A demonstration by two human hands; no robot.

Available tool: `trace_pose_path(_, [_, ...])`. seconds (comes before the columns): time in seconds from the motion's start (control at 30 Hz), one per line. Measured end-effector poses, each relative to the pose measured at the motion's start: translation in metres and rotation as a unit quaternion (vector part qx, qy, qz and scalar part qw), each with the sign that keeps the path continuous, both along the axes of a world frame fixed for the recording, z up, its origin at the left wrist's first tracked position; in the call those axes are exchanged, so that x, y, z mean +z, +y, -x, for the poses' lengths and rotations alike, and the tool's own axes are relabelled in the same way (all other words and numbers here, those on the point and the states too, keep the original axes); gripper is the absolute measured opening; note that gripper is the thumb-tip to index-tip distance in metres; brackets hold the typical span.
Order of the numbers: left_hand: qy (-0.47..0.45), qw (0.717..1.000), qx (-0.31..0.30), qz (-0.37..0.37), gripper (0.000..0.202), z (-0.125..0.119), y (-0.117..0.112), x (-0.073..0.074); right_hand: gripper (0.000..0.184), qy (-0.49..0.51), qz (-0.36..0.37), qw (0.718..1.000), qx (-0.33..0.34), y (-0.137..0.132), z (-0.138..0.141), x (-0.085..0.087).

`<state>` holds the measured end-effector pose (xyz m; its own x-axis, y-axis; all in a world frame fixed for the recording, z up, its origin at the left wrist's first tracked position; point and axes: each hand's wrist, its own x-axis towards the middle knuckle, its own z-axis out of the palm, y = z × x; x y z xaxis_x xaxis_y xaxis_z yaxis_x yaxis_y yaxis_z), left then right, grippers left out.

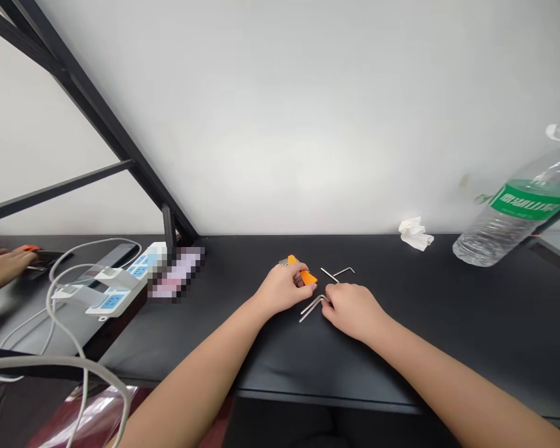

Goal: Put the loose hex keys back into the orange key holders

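Head view: left hand (pixel 282 289) pinches the orange holder (pixel 309 278), at ten o'clock from the right hand (pixel 352 309), which touches hex keys (pixel 308 312) at its nine o'clock, grip unclear. Likely light and stiff, the orange holder suits a side pinch.

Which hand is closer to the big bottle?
The right. The right hand is at the hex keys, left of the bottle and nearer the table's front edge. The left hand is farther left, holding the orange holder.
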<state>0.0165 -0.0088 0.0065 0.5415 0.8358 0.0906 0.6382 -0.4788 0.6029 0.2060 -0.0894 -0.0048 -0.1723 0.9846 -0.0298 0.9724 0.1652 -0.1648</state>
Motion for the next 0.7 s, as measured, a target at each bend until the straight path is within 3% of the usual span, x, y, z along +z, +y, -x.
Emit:
trace_pose_path(0.17, [-0.014,1.000,0.014,-0.012,0.031,0.001,0.002,0.000,0.026,-0.024,-0.016,0.999,-0.020,0.009,-0.002,-0.003])
trace_pose_path(0.4, [-0.021,0.999,0.012,-0.029,0.022,0.001,0.000,-0.002,0.021,-0.030,-0.003,0.995,-0.092,0.014,-0.029,0.001])
trace_pose_path(0.53, [-0.038,0.998,0.031,-0.030,0.026,0.002,0.002,-0.002,0.020,0.015,-0.043,0.991,-0.124,0.019,-0.049,-0.001])
trace_pose_path(0.7, [-0.103,0.991,0.081,-0.027,0.035,0.003,0.003,-0.002,0.030,0.101,-0.086,0.988,-0.074,0.034,-0.072,-0.019])
